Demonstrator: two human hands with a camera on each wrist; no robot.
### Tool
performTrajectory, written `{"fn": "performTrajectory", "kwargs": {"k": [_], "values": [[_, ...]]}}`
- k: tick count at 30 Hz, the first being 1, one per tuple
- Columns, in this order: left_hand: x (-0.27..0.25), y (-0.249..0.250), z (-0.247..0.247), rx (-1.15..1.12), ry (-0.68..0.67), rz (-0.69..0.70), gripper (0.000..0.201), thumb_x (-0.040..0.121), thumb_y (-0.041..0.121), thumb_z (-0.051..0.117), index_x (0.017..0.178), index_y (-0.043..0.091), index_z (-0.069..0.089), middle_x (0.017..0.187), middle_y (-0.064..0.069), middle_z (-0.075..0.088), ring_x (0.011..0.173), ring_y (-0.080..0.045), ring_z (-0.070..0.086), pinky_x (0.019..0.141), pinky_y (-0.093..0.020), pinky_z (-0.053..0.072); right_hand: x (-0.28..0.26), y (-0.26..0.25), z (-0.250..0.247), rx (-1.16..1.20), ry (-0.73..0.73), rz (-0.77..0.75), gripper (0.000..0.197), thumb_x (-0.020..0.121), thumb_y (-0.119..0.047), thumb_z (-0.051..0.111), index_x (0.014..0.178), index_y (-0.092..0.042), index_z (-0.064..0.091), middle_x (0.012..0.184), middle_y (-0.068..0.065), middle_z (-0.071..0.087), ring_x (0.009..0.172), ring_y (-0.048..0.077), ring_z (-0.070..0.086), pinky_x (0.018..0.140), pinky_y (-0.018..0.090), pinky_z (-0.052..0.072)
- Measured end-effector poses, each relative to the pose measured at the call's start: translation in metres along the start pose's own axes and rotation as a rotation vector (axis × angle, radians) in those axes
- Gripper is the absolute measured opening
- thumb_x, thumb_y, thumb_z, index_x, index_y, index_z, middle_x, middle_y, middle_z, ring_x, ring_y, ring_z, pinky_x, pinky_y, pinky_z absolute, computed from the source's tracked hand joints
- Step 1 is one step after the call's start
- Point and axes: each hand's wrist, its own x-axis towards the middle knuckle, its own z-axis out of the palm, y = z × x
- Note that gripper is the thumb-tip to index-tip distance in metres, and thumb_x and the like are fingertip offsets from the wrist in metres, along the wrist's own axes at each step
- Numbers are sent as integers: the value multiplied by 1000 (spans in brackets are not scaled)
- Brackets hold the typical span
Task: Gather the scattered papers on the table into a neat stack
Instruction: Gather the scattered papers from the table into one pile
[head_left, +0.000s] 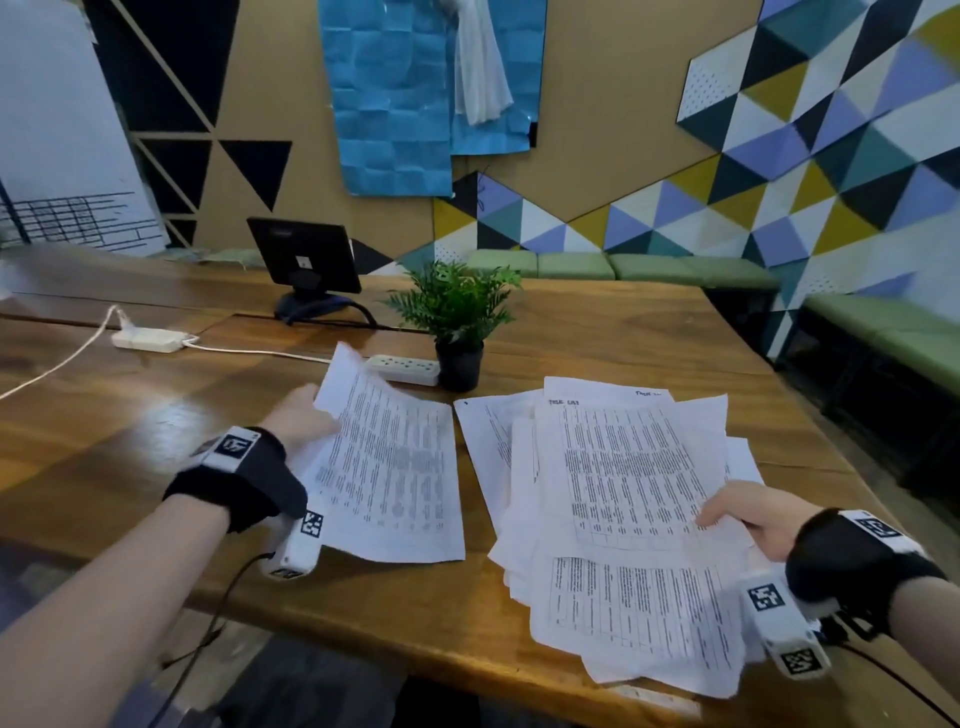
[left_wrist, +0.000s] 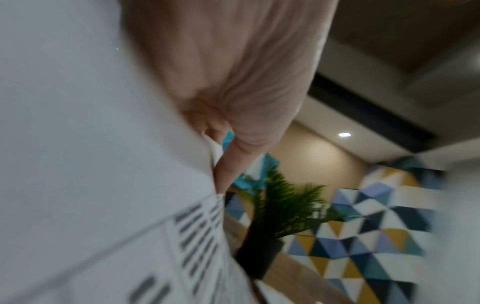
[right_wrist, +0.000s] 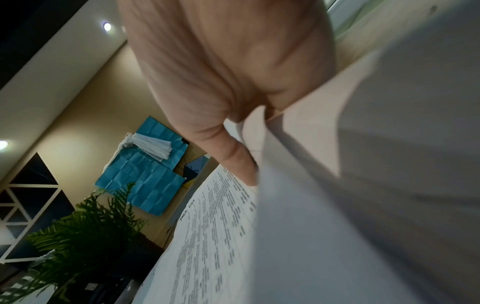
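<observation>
On the wooden table (head_left: 597, 338) my left hand (head_left: 304, 418) pinches the left edge of a printed sheet (head_left: 395, 467), whose left side is lifted off the wood. In the left wrist view that sheet (left_wrist: 91, 164) fills the left side under my thumb (left_wrist: 228, 164). To the right lies a loose, fanned pile of printed papers (head_left: 623, 613). My right hand (head_left: 748, 514) grips the right edge of the pile's upper sheets (head_left: 623, 467), thumb on top. In the right wrist view the thumb (right_wrist: 233, 156) presses on the printed page (right_wrist: 213, 236), with blank sheets (right_wrist: 363, 205) beside it.
A small potted fern (head_left: 457, 322) stands just behind the papers, next to a white power strip (head_left: 405, 369). Further back are a second strip (head_left: 148, 339) with cords and a small black monitor (head_left: 304, 260). The table's front edge runs below the pile. Green benches (head_left: 857, 322) line the right wall.
</observation>
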Motion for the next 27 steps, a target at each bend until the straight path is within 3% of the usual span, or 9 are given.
{"fn": "performTrajectory", "kwargs": {"k": [3,6,10,13,15,19,23,25,27], "values": [[-27,22,-21,-218,-28,187,34,90,2,56,122,7,45,116,-14,59,105,-34,59,96,-50,47,-1,4,-2,64,-18,-12,46,83,22,42,125,7,53,126,25,59,114,42,55,97,52,45],[-45,25,-42,-564,-155,178,40,94,2,51,132,9,41,110,-12,61,91,-28,62,78,-47,52,-5,9,-6,181,-54,9,43,85,21,40,120,3,56,111,22,64,94,36,61,67,39,57],[-62,25,-13,-660,-326,131,31,95,1,46,125,6,47,118,-16,63,92,-28,65,75,-45,54,-9,12,-6,225,-70,57,46,83,18,43,127,8,52,127,27,59,107,40,59,88,49,50],[-79,41,46,-626,-459,147,21,93,-6,48,103,9,59,94,-9,73,77,-22,72,66,-38,61,-17,9,-3,239,-93,49,40,87,10,43,125,7,53,95,23,72,76,36,70,60,46,59],[-74,50,87,-555,-458,142,26,89,-10,51,111,3,59,106,-18,70,91,-32,70,83,-47,57,-21,7,-3,267,-90,6,33,94,-8,44,123,2,57,74,16,75,59,29,72,54,36,56],[-32,58,165,-384,-522,93,54,73,7,60,125,-2,50,124,-26,60,107,-36,61,97,-54,48,-28,1,-2,405,-216,-50,49,91,-51,44,106,-13,71,90,10,78,76,23,75,80,40,50],[-59,94,172,-49,-613,92,42,96,39,44,110,1,51,77,-13,53,64,-25,53,60,-27,40,-19,8,3,182,-229,-29,41,85,-2,60,126,2,58,112,21,70,98,34,68,102,53,43],[-48,99,171,120,-469,105,61,99,46,28,126,-2,54,109,-19,64,97,-32,61,82,-33,47,-14,2,-4,113,-137,-50,42,87,9,52,127,0,55,119,23,65,107,39,63,99,54,45],[-30,97,168,138,-321,54,64,98,46,29,142,1,40,149,-21,39,136,-37,39,110,-38,36,-8,-14,-21,156,-57,-80,40,86,9,52,124,-5,55,115,21,63,105,38,60,100,51,43]]}}
